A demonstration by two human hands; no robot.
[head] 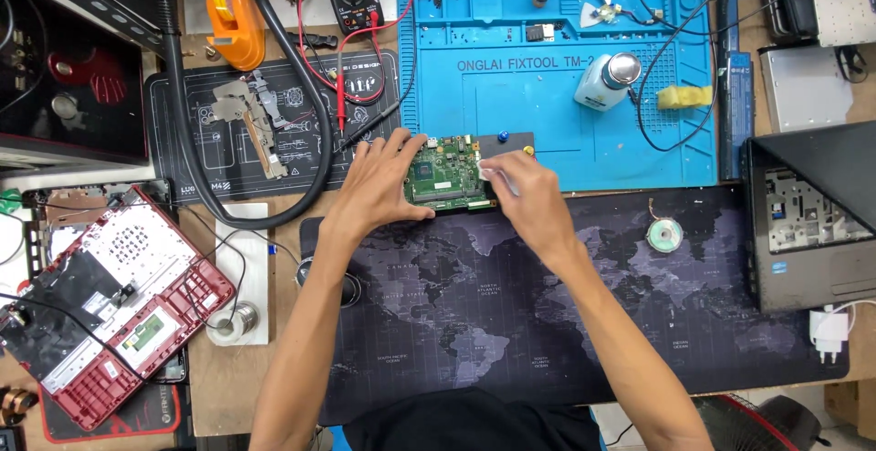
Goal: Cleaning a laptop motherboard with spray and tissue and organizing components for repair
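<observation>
Both hands [383, 182] on green circuit board [444, 174], blue mat [584, 141] behind.

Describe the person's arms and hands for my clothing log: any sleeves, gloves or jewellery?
Both arms are bare to above the elbow. The left hand and right hand wear no gloves, and no ring, watch or bracelet shows. Only a dark garment covers the torso.

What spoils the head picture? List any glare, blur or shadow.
Head view: even overhead light, soft shadows only; glare on the bottle's metal cap; the right hand is slightly blurred over the circuit board, the left hand sharper; wide lens bends the blue mat's edges.
</observation>
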